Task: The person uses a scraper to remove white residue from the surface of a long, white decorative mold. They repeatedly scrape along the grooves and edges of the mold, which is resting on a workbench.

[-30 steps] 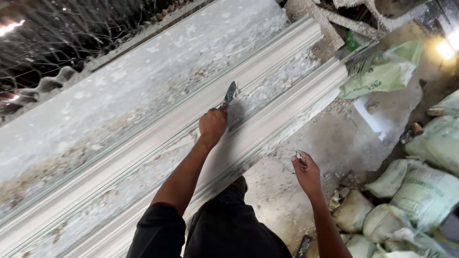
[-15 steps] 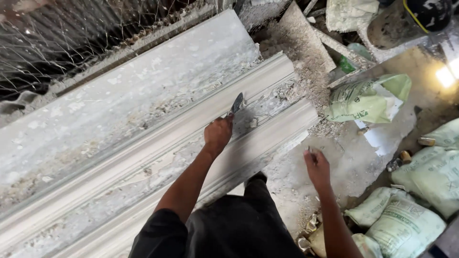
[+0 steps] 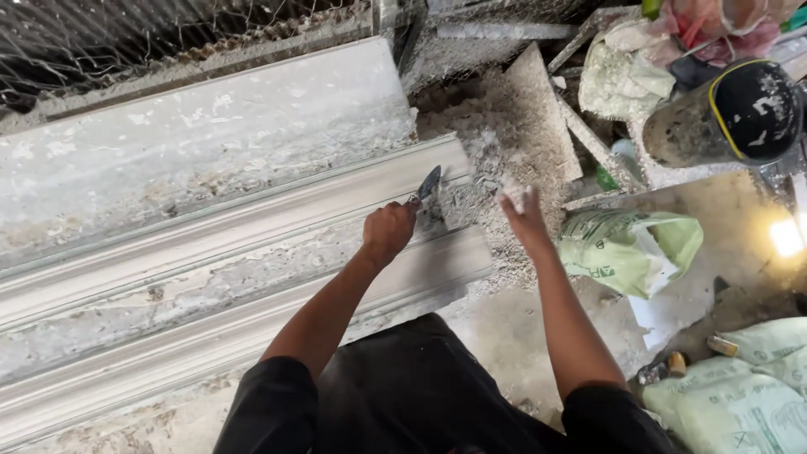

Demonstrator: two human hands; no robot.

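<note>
**Trowel hand reaches the end of the moulding**

Since half a second ago the right hand (image 3: 528,220) has risen from beside the person's hip to the rubble heap just past the end of the long grey plaster cornice moulding (image 3: 252,227); its fingers look loosely spread, grasping nothing that can be seen. The left hand (image 3: 388,232) is clenched round the handle of a small pointed metal trowel (image 3: 429,183), its blade touching the moulding's channel near that end, so scraping seems nearly finished there. A pale green printed sack (image 3: 626,248) lies crumpled right of the heap; more green sacks (image 3: 740,395) are stacked at the lower right.
</note>
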